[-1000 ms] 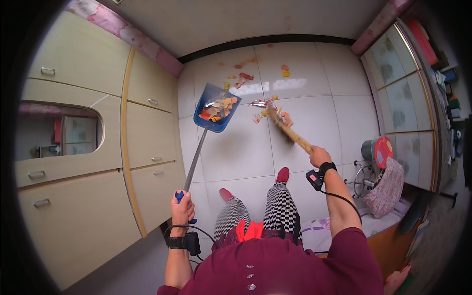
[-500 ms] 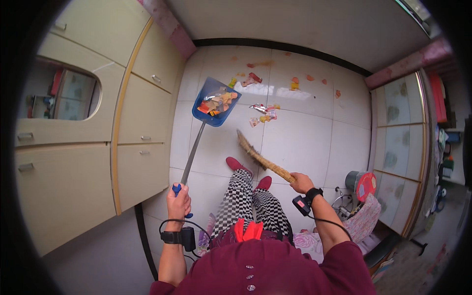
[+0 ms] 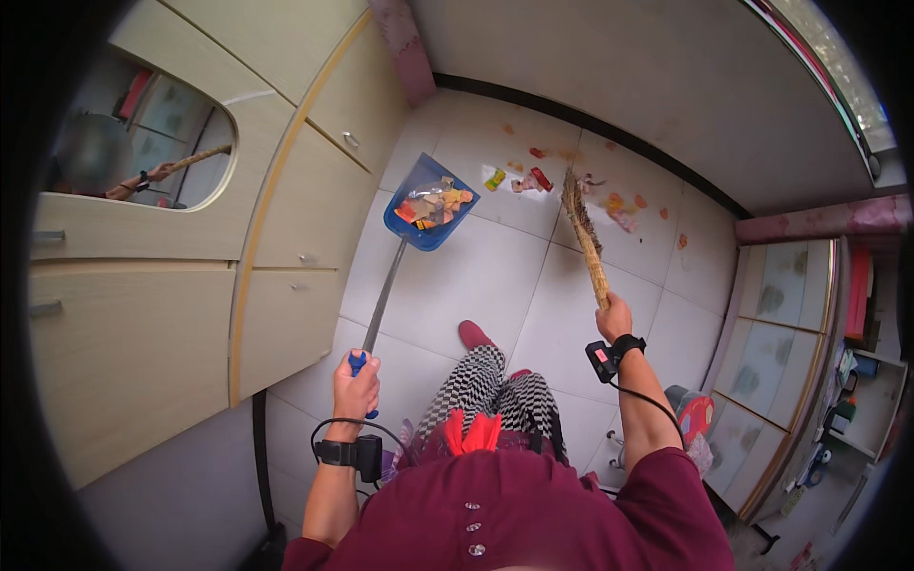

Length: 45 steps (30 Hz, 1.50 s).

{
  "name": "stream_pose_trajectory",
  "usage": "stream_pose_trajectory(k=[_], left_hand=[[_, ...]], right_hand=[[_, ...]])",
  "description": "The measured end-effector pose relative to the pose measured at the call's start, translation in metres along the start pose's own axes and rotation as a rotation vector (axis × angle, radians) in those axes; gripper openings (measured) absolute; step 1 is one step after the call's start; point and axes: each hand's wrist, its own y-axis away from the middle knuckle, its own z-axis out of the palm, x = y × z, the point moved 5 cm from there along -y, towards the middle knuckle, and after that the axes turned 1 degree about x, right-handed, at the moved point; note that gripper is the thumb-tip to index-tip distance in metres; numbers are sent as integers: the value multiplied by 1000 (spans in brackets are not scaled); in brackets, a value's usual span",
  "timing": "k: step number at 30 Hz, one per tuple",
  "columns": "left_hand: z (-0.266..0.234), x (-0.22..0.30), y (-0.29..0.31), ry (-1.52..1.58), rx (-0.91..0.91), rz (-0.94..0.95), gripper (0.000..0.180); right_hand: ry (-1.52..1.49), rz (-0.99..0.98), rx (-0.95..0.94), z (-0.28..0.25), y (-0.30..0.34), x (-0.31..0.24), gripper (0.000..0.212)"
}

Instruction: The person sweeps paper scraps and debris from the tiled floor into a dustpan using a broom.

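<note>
My left hand (image 3: 356,384) is wrapped round the blue grip of a long-handled dustpan (image 3: 430,164). Its blue pan rests on the floor at the far left, with crumpled wrappers and paper scraps (image 3: 433,202) in it. My right hand (image 3: 614,314) grips a straw broom (image 3: 588,249) by its lower stem. The broom's dark bristle end points away from me and touches the litter on the tiles. To the left of the bristles lie a red wrapper (image 3: 541,179) and a yellow-green wrapper (image 3: 494,178). Several orange-red scraps (image 3: 640,201) lie to their right.
Cream cabinets (image 3: 286,228) with a mirror (image 3: 152,143) line the left side. A dark baseboard (image 3: 590,133) runs along the far wall. Sliding-door cabinets (image 3: 771,333) stand at right, near a round bin with a red lid (image 3: 696,416). My red shoe (image 3: 474,335) is on the white tiles.
The broom has swung away from me and to the right, its bristles now up among the litter. Pieces near the middle have shifted. The dustpan is still held with its scraps inside.
</note>
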Motion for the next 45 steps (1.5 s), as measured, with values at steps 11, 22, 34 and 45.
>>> stream_pose_trajectory(k=[11, 22, 34, 45], left_hand=[[-1, 37, -25, 33, 26, 66, 17], [245, -131, -191, -72, -37, 160, 15], [303, -125, -233, -44, 85, 76, 16], [390, -110, -256, -20, 174, 60, 13]], right_hand=[[-259, -15, -651, 126, 37, -78, 44], [-207, 49, -380, 169, -242, 204, 34], [-613, 33, -441, 180, -293, 181, 47], [29, -251, -529, 111, -462, 176, 33]])
